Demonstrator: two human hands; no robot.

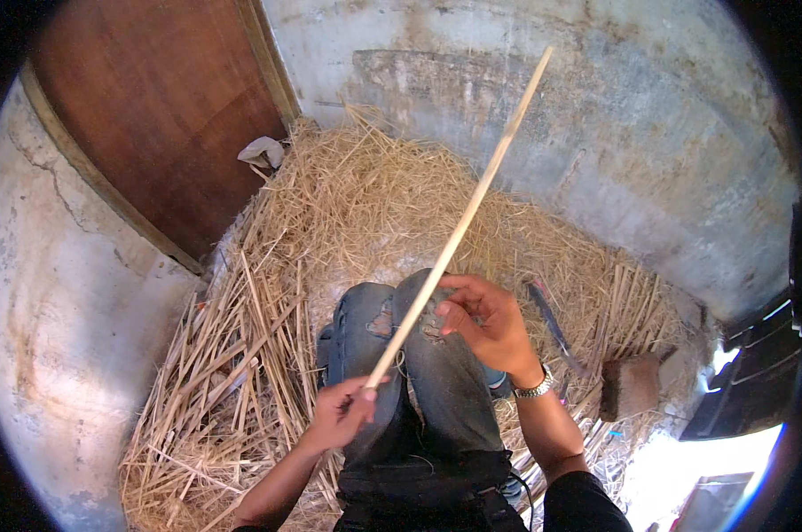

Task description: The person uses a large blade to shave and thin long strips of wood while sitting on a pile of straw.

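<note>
A long, pale strip of split bamboo or wood (477, 200) slants up from my lap toward the far wall. My left hand (343, 415) is closed around its lower end, thumb on top. Beside the strip, above my knee, is my right hand (485, 319), its thumb and fingers apart and partly curled. The index fingertip comes close to the strip; whether it touches is unclear. On the shavings to the right lies a long knife (554, 326) with a dark blade.
Shavings (365, 177) cover the floor ahead. Many loose strips (232, 363) are heaped at left, with more at right near a brown block (630, 387). A crumpled pale bag (262, 152) lies by the brown door (157, 115). Stained walls (649, 133) stand close around.
</note>
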